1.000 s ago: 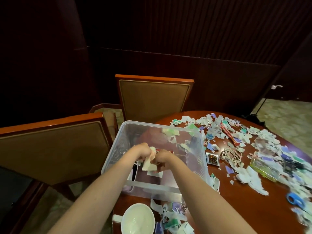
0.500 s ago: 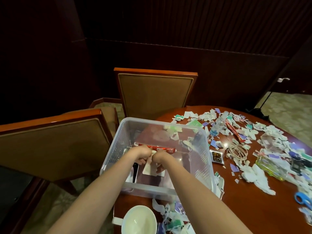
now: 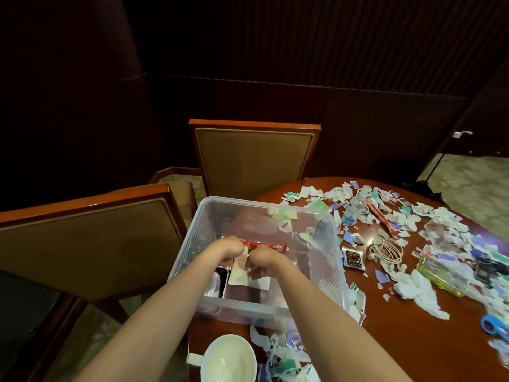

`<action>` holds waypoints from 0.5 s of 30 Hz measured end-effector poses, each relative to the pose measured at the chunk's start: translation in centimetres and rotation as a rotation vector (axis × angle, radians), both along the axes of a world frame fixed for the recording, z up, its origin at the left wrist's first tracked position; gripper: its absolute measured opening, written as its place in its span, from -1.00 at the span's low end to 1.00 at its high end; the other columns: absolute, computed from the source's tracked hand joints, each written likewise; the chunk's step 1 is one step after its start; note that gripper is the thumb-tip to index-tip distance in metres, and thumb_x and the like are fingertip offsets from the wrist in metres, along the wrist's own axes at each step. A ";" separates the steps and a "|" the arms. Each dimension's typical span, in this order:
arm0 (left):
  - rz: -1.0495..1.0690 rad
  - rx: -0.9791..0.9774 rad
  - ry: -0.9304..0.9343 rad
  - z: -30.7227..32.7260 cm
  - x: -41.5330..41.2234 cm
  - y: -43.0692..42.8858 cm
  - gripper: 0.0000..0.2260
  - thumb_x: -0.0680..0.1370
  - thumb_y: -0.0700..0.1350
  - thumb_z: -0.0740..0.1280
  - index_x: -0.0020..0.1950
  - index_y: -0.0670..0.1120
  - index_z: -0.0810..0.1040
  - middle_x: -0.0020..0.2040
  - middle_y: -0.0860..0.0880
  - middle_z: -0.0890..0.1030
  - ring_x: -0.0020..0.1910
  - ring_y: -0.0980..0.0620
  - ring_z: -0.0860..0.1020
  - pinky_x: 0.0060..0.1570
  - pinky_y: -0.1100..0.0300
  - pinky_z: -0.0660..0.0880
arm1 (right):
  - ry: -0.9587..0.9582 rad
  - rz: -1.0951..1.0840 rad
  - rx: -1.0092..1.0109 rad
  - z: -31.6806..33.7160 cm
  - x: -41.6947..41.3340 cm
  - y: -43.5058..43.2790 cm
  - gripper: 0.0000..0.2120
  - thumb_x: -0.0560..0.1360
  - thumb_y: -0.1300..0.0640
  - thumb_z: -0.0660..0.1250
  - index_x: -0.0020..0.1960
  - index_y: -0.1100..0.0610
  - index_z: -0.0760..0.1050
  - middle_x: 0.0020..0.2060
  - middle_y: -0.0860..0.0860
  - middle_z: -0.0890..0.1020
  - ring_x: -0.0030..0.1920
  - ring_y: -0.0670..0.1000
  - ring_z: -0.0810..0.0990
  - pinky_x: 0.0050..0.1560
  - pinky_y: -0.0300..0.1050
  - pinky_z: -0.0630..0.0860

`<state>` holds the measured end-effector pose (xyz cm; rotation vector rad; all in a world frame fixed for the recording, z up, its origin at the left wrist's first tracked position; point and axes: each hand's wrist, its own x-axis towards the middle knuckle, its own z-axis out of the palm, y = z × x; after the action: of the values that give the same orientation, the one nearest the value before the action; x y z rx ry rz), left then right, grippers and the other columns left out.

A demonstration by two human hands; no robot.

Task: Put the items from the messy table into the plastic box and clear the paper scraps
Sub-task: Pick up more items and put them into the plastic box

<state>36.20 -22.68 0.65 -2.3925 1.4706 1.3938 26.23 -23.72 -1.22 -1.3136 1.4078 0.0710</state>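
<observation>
A clear plastic box (image 3: 327, 221) stands at the table's left edge. Both my hands are inside it, close together. My left hand (image 3: 227, 250) and my right hand (image 3: 263, 260) have curled fingers and pinch a pale paper packet (image 3: 239, 272) between them. Behind the hands a red stick pack (image 3: 271, 246) lies in the box, and a dark phone (image 3: 221, 277) lies at the box's near left. Paper scraps (image 3: 440, 232) cover the right side of the round brown table (image 3: 399, 340).
A white mug (image 3: 228, 361) stands at the near table edge with scraps (image 3: 286, 357) beside it. On the table lie a coiled cable (image 3: 385, 250), a small foil packet (image 3: 352, 257), a yellow-green clear case (image 3: 440, 274), blue tape (image 3: 493, 325) and a water bottle (image 3: 355, 210). Two chairs (image 3: 253, 158) stand at the left.
Both hands have sunk a little deeper into the box with the pale packet. The red stick pack now shows behind them.
</observation>
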 end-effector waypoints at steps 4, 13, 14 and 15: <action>0.006 -0.018 -0.004 1.1 -0.5 0.2 -0.87 0.57 -0.29 0.03 -0.02 -0.24 0.37 -0.31 -0.13 0.40 -0.41 0.02 0.42 -0.43 0.25 0.36 | -0.002 0.011 0.017 1.5 -0.7 0.9 -0.77 0.57 0.36 -0.03 -0.19 0.25 0.32 -0.31 0.12 0.42 -0.38 0.01 0.44 -0.31 -0.15 0.42; -0.028 -0.122 0.123 5.4 -3.7 1.2 -0.85 0.60 -0.23 0.15 0.08 -0.19 0.48 -0.10 -0.12 0.52 -0.40 0.08 0.43 -0.44 0.27 0.31 | -0.077 -0.142 -0.060 6.4 -5.1 2.6 -0.83 0.59 0.28 0.12 -0.08 0.29 0.47 -0.21 0.14 0.55 -0.22 0.06 0.55 0.03 -0.04 0.51; -0.034 -0.137 0.137 5.9 -4.3 1.3 -0.85 0.60 -0.20 0.17 0.10 -0.18 0.50 -0.07 -0.12 0.53 -0.39 0.08 0.42 -0.41 0.27 0.32 | -0.078 -0.174 -0.076 6.8 -5.7 2.7 -0.83 0.58 0.30 0.12 -0.10 0.29 0.47 -0.20 0.15 0.56 -0.20 0.06 0.56 0.00 -0.06 0.51; -0.048 -0.153 0.152 6.4 -4.9 1.5 -0.84 0.60 -0.19 0.19 0.11 -0.17 0.52 -0.06 -0.11 0.53 -0.38 0.09 0.42 -0.40 0.27 0.32 | -0.078 -0.206 -0.100 7.2 -6.3 2.9 -0.83 0.57 0.31 0.13 -0.12 0.28 0.47 -0.21 0.15 0.56 -0.21 0.06 0.56 -0.05 -0.08 0.51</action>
<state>31.32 -21.23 7.01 -2.3647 1.7178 1.5358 19.92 -20.77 5.96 -1.2319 1.4872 -0.1888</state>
